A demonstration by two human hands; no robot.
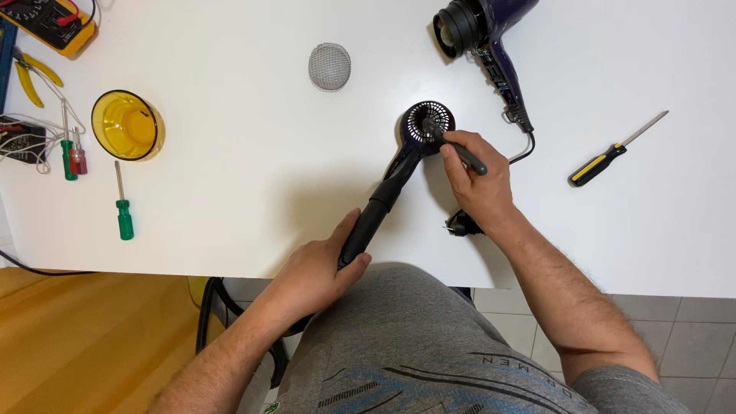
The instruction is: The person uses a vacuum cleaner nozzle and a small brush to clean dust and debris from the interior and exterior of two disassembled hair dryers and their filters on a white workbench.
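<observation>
My left hand (318, 268) grips the black handle of a dark blue hair-dryer shell half (399, 165) at the near edge of the white table (253, 153). The shell's round grille end (428, 123) lies toward the table's middle. My right hand (475, 180) holds a black-handled tool (460, 149) with its tip pressed into that grille. The dryer's other half (491, 38), with its nozzle and exposed inner parts, lies at the far side. Its cord runs down to a black plug (462, 225) behind my right wrist.
A round metal mesh filter (330, 67) lies at the top centre. To the right is a yellow-and-black screwdriver (609, 155). At left are a yellow bowl (125, 125), a green screwdriver (123, 207), smaller screwdrivers (71, 153), yellow pliers (31, 77) and a multimeter (50, 23).
</observation>
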